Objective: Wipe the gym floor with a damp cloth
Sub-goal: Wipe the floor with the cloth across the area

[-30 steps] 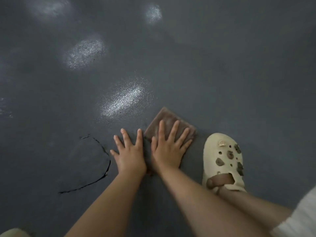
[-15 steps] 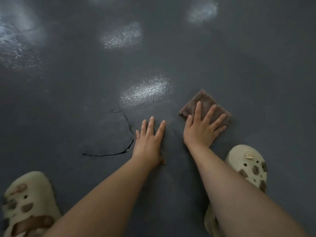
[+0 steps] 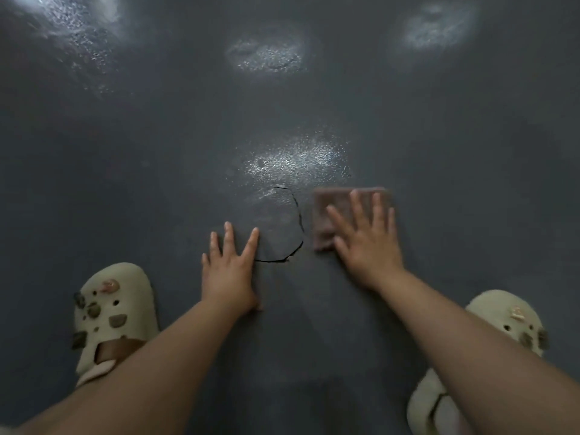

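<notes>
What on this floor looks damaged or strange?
A thin black curved crack runs through the dark floor between the left hand and the brown cloth under the right hand. It arcs like a lifting patch edge.

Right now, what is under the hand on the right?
A brown cloth lies flat under the right hand, which presses it onto the dark floor. The floor beneath the cloth is covered, so I cannot see it.
</notes>
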{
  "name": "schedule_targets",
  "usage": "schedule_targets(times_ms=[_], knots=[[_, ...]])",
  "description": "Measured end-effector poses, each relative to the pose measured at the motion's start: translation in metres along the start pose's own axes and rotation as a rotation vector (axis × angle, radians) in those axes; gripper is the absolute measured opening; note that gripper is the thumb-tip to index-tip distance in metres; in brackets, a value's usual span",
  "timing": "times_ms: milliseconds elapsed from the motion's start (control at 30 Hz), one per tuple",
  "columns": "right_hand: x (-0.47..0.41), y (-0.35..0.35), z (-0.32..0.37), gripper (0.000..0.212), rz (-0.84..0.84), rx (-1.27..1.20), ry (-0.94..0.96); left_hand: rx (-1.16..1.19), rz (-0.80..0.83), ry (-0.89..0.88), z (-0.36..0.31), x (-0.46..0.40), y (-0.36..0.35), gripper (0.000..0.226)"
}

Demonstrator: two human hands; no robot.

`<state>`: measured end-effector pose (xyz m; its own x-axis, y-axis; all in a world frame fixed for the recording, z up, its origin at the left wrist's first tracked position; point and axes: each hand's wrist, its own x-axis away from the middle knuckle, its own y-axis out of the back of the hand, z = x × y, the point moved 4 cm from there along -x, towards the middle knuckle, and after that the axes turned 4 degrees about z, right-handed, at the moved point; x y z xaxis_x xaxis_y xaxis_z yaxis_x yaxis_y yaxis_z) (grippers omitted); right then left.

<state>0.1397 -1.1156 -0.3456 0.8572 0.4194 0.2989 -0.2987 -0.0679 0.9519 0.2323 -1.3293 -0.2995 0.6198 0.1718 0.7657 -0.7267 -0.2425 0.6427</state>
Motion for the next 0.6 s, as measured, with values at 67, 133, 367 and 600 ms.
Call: schedule_targets(times_ms=[67, 133, 367, 600], knots=[[-0.023, 0.014, -0.027, 0.058, 0.070, -0.062, -0.258, 0.004, -0.004, -0.001, -0.001, -0.001, 0.000, 0.135], [-0.041, 0.026, -0.034, 0.057, 0.080, -0.145, -0.457, 0.001, -0.007, 0.003, -0.003, -0.003, -0.001, 0.136], [-0.021, 0.009, 0.076, 0.061, 0.044, -0.100, -0.137, 0.012, -0.002, -0.003, -0.002, -0.004, -0.001, 0.135], [-0.006, 0.004, 0.046, 0.061, 0.075, 0.076, 0.269, 0.022, 0.000, -0.003, -0.002, -0.004, -0.001, 0.134]])
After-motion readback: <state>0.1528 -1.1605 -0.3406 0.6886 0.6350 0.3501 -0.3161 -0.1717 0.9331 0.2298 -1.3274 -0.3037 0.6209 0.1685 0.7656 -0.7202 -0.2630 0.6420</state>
